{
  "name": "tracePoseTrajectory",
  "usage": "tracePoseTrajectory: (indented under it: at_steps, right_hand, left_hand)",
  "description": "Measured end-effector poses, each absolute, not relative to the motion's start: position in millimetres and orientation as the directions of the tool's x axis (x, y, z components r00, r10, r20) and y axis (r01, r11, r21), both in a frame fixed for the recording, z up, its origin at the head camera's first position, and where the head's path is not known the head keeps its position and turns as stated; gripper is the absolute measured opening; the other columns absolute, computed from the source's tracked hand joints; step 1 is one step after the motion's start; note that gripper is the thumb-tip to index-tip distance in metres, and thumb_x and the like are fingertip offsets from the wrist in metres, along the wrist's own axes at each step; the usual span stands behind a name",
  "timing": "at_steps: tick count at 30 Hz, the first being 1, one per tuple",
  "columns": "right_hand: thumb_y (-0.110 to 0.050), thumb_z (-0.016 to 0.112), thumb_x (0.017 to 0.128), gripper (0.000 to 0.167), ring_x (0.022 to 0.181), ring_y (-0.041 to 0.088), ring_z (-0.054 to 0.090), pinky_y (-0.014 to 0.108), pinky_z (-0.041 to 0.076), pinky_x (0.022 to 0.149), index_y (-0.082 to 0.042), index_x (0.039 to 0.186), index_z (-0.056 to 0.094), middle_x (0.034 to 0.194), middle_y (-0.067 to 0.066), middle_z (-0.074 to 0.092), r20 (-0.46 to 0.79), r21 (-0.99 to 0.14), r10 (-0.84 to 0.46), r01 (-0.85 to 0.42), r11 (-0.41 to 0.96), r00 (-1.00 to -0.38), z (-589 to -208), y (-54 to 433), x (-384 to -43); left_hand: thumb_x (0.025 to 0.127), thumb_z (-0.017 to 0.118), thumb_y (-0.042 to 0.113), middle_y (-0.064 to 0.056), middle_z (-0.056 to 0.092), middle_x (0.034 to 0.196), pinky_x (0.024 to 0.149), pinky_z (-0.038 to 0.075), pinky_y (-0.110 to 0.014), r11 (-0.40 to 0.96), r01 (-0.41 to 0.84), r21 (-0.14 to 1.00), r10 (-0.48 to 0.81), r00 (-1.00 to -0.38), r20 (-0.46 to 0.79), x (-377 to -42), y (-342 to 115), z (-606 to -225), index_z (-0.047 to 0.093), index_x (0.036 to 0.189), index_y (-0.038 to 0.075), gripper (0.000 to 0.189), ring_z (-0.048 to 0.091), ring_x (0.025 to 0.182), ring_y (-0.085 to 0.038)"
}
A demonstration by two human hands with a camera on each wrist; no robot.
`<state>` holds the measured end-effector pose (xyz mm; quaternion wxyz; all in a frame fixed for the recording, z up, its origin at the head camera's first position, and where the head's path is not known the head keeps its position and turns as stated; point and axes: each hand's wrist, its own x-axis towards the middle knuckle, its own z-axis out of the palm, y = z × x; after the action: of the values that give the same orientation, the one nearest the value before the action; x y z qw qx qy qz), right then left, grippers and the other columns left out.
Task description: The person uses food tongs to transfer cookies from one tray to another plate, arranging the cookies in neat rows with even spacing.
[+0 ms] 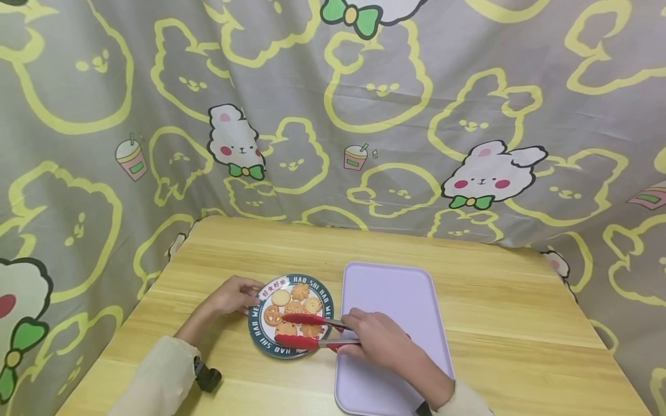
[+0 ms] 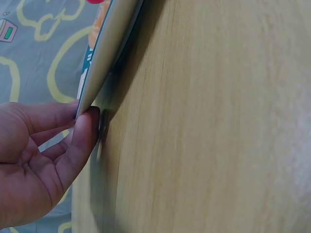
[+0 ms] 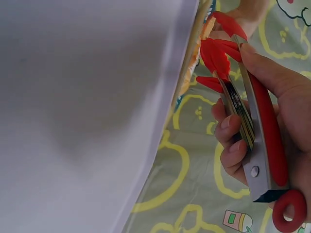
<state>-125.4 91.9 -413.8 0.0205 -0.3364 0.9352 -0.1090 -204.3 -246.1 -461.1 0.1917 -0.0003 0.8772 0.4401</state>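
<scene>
My left hand (image 1: 234,296) pinches the left edge of a round plate (image 1: 255,329) with a dark teal lettered rim. In the left wrist view, the thumb lies under the plate edge and the fingers are on the other side. Several cookies (image 1: 281,297) of different shapes lie on the plate. My right hand (image 1: 382,341) grips metal tongs (image 3: 260,121) with red tips and a red ring at the handle end. The spread tong tips reach over the cookies at the plate's lower half; a cookie lies partly hidden between them.
A lilac rectangular tray (image 1: 390,289) lies right of the plate, under my right hand and forearm. Both stand on a wooden table (image 1: 515,323). A grey patterned curtain (image 1: 312,92) hangs along the table's back and sides.
</scene>
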Motion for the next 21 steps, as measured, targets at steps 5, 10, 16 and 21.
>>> tracePoseTrajectory:
  at_steps: [5, 10, 16, 21]
  right_hand:
    - [-0.051, 0.068, 0.079, 0.049, 0.063, 0.004, 0.042, 0.019, 0.041, 0.058, -0.013, 0.11, 0.066, 0.086, -0.005, 0.06, 0.01, -0.211, -0.622, -0.61, 0.764, -0.783, -416.6, 90.6, -125.6]
    - [-0.052, 0.068, 0.079, 0.05, 0.062, 0.004, 0.041, 0.019, 0.041, 0.056, -0.013, 0.11, 0.065, 0.085, -0.006, 0.058, 0.017, -0.196, -0.627, -0.618, 0.762, -0.779, -414.7, 90.9, -125.1]
    - [-0.053, 0.067, 0.079, 0.049, 0.062, 0.005, 0.043, 0.02, 0.042, 0.057, -0.014, 0.107, 0.064, 0.088, -0.005, 0.06, 0.064, -0.222, -0.606, -0.603, 0.766, -0.793, -408.2, 102.6, -126.9]
    - [-0.055, 0.069, 0.076, 0.055, 0.068, 0.005, 0.05, 0.025, 0.05, 0.062, -0.013, 0.111, 0.063, 0.094, -0.004, 0.062, 0.168, -0.23, -0.524, -0.55, 0.803, -0.835, -406.5, 126.8, -136.0]
  left_hand:
    - [0.085, 0.064, 0.003, -0.012, 0.062, 0.093, 0.062, 0.056, -0.031, 0.629, -0.175, 0.758, 0.151, -0.928, -0.34, -203.9, -245.1, -460.7, 0.059, 0.125, 0.001, 0.04, 0.06, 0.072, -0.019]
    - [0.086, 0.063, 0.003, -0.012, 0.062, 0.093, 0.062, 0.056, -0.031, 0.632, -0.176, 0.755, 0.15, -0.928, -0.342, -203.4, -244.6, -459.7, 0.059, 0.126, 0.001, 0.04, 0.059, 0.073, -0.019]
    - [0.086, 0.063, 0.002, -0.012, 0.062, 0.092, 0.062, 0.056, -0.031, 0.625, -0.167, 0.763, 0.161, -0.928, -0.335, -204.7, -244.7, -460.7, 0.059, 0.125, 0.0, 0.04, 0.06, 0.072, -0.018]
    - [0.084, 0.063, 0.0, -0.013, 0.062, 0.092, 0.062, 0.056, -0.031, 0.617, -0.164, 0.77, 0.169, -0.928, -0.333, -204.1, -245.2, -461.6, 0.059, 0.125, -0.001, 0.041, 0.06, 0.072, -0.019]
